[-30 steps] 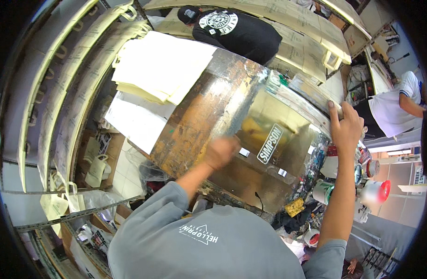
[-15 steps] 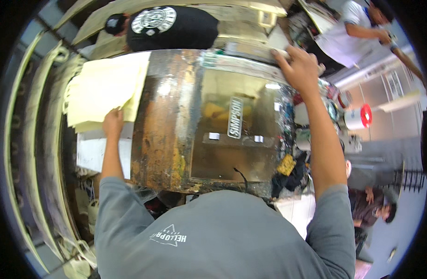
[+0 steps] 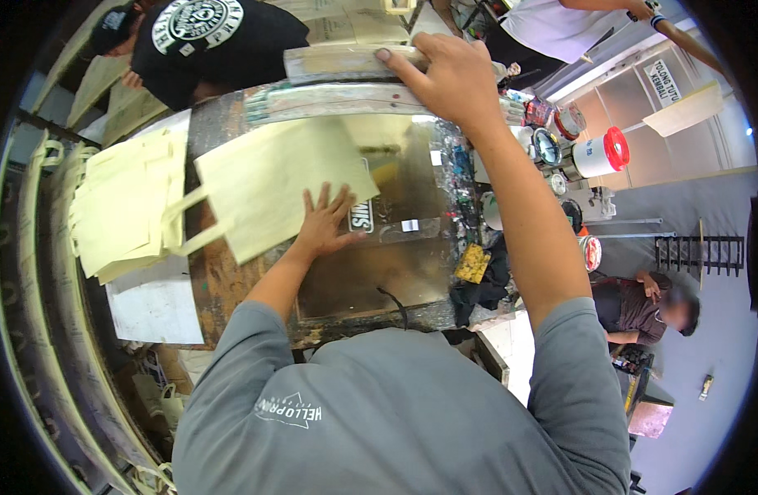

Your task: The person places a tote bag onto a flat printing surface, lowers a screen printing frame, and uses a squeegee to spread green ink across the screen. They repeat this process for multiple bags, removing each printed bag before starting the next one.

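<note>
My left hand point(image 3: 325, 223) lies with fingers spread on the right part of a cream cloth tote bag point(image 3: 255, 181). The bag rests askew over a glossy brown board point(image 3: 371, 280), its two handles trailing left toward a stack of similar bags point(image 3: 119, 198). Part of a white printed label on the board shows beside my fingers. At the table's far side, my right hand point(image 3: 453, 78) is closed round the right end of a wooden-edged frame point(image 3: 350, 63), seen nearly edge-on. My right fingertips are partly hidden behind it.
A pale, stained bar point(image 3: 338, 101) runs along the far edge. To the right stand paint tubs and a white bucket with a red lid point(image 3: 602, 153). A yellow sponge point(image 3: 472, 262) lies on dark cloth. Other people are beyond the table and at far right.
My left hand has moved right from the stack, bringing one bag onto the board, and its fingers have spread. My right hand keeps hold of the frame. The view has shifted.
</note>
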Available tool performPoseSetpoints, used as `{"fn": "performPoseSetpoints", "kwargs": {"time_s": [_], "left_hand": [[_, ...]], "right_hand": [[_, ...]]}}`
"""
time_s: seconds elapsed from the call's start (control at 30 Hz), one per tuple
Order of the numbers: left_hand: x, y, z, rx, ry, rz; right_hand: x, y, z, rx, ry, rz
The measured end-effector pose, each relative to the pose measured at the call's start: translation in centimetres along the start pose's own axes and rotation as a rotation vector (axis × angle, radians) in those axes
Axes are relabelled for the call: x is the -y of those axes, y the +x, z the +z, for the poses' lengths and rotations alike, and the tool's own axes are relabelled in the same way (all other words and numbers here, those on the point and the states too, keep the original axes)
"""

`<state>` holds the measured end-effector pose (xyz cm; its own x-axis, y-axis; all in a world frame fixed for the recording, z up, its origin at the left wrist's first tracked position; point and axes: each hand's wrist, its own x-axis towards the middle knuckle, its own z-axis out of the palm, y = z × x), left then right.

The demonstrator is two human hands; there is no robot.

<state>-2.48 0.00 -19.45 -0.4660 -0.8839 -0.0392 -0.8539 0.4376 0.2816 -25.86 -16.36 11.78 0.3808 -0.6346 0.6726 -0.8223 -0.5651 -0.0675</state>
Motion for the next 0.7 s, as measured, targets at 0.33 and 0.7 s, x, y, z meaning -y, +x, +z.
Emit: {"fn": "performPoseSetpoints", "kwargs": {"time_s": [0.33, 0.7], "left_hand": [[-9.4, 7.2, 2.5, 0.010, -0.042, 0.195], [-11.5, 5.6, 1.0, 0.156, 0.012, 0.127]], "right_hand": [[0.1, 2.1, -2.1, 0.228, 0.191, 0.145], [0.5, 1.6, -1.7, 0.170, 0.114, 0.091]]}}
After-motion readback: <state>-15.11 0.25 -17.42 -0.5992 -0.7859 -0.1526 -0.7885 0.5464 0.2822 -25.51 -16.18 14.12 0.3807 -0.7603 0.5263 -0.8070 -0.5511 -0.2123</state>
